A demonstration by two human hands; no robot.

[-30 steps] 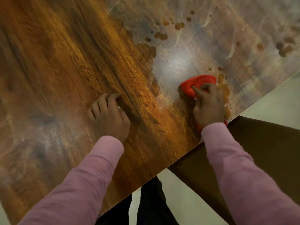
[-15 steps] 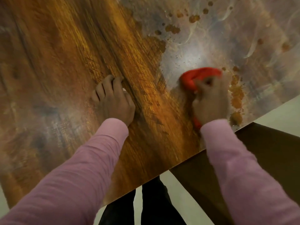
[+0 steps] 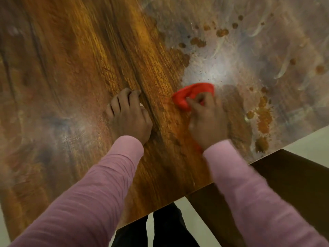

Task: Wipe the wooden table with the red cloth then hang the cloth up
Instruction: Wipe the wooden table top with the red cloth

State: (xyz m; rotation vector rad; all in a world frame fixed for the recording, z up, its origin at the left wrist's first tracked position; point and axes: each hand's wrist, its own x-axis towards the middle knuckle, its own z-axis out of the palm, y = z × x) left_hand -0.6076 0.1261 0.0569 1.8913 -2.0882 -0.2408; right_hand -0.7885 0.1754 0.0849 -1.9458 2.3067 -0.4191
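Where the frame ends at its lower edge, two arms in long mauve knitted sleeves (image 3: 85, 198) are seen reaching upward over the near edge of the wooden table (image 3: 71, 68), and dark trouser legs (image 3: 160, 227) are visible below that edge against a pale floor (image 3: 311, 138). A dark brown panel (image 3: 284, 177) is seen at the lower right, just beyond the table's corner.

The left hand (image 3: 128, 114) is laid on the tabletop near the centre of the frame, empty, its fingers (image 3: 122, 97) curled and kept close together, with the tips pressed onto the wood beside a dark grain line.

The right hand (image 3: 206, 120), slightly blurred, is placed just right of centre, well apart from the left hand. It is closed over the bunched bright red cloth (image 3: 194, 93); the fingers are bent down into the fabric, which is pinned against the table. The cloth bulges out above and to the left of the fingertips, and a small red strip is seen at the wrist.

To the right of the cloth, orange-brown smears (image 3: 263, 120) are spread along the table's right edge. Farther up, in the upper right of the frame, a greyish film with pale streaks (image 3: 219, 68) and scattered brown spots (image 3: 197, 41) is seen on the surface.
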